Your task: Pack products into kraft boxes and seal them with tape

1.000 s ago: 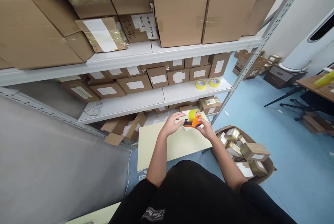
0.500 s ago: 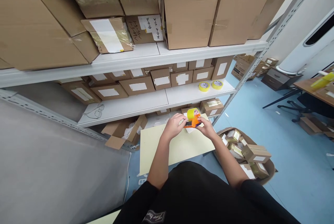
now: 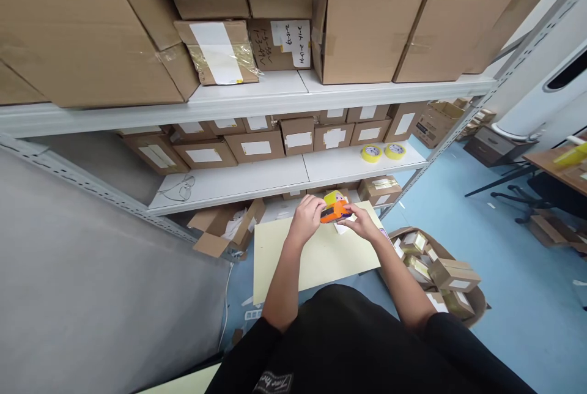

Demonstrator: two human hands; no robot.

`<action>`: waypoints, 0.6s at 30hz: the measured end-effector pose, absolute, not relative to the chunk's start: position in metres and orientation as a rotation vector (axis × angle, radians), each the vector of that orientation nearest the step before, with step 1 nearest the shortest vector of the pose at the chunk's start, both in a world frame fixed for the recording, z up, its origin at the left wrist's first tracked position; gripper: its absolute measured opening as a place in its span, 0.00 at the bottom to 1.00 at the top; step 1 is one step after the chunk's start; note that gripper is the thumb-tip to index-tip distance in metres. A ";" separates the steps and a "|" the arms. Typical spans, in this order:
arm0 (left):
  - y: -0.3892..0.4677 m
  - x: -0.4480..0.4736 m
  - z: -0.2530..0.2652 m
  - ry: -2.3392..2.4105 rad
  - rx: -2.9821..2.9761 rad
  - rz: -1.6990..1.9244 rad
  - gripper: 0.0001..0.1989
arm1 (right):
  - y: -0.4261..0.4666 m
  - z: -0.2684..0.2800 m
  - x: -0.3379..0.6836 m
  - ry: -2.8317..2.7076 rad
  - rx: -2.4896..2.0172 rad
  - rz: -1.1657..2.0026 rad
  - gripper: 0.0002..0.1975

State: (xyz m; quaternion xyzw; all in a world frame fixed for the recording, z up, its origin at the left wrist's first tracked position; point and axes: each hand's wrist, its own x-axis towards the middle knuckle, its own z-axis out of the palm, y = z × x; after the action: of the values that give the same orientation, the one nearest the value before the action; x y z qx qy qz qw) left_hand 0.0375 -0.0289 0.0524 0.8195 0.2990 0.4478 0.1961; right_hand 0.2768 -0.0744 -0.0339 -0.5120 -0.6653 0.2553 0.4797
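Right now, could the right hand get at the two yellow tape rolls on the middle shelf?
Probably not: the right hand holds the orange tape dispenser, though nothing visible blocks the tape rolls along the shelf's front.

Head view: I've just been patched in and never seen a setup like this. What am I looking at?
There is no machine here, just a person's two hands. The camera sits on the person's head, looking forward and down, so the black shirt at the bottom is the wearer's.

The right hand holds an orange tape dispenser with a yellow tape roll in it. The left hand has its fingers closed in at the other end; whether they pinch the tape is too small to tell.

Below is a pale yellow tabletop with a white item on it. Beyond stands shelving with cardboard boxes.
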 end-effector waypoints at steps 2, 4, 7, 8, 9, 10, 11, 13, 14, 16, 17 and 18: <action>-0.030 0.033 0.053 0.836 2.290 1.344 0.11 | -0.071 -0.031 0.273 -1.636 -1.252 0.619 0.25; -0.033 0.030 0.052 0.839 2.289 1.419 0.11 | -0.067 -0.028 0.270 -1.652 -1.246 0.618 0.26; -0.033 0.029 0.047 0.881 2.279 1.529 0.11 | -0.063 -0.025 0.268 -1.673 -1.248 0.616 0.26; -0.032 0.029 0.045 0.903 2.271 1.555 0.11 | -0.062 -0.024 0.268 -1.680 -1.250 0.615 0.27; -0.030 0.028 0.042 0.924 2.264 1.570 0.11 | -0.060 -0.023 0.268 -1.688 -1.254 0.616 0.27; -0.027 0.028 0.040 0.943 2.258 1.576 0.11 | -0.059 -0.023 0.268 -1.701 -1.258 0.618 0.27; -0.023 0.027 0.038 0.961 2.248 1.576 0.11 | -0.057 -0.022 0.269 -1.715 -1.261 0.621 0.27; -0.016 0.028 0.035 1.004 2.214 1.583 0.11 | -0.053 -0.022 0.273 -1.740 -1.267 0.622 0.26; -0.013 0.029 0.034 1.028 2.195 1.591 0.11 | -0.051 -0.022 0.276 -1.750 -1.269 0.625 0.25; -0.010 0.033 0.033 1.065 2.172 1.604 0.11 | -0.045 -0.022 0.284 -1.764 -1.274 0.631 0.24; -0.009 0.037 0.033 1.078 2.173 1.611 0.11 | -0.042 -0.023 0.289 -1.767 -1.281 0.638 0.24; -0.008 0.041 0.033 1.092 2.175 1.625 0.11 | -0.039 -0.023 0.295 -1.770 -1.287 0.646 0.23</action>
State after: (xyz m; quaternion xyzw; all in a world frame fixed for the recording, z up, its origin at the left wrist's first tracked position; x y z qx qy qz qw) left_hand 0.0413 -0.0082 0.0334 0.7390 0.3709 0.5522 0.1071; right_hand 0.2946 -0.0386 -0.0227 -0.5125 -0.7052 0.2575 0.4167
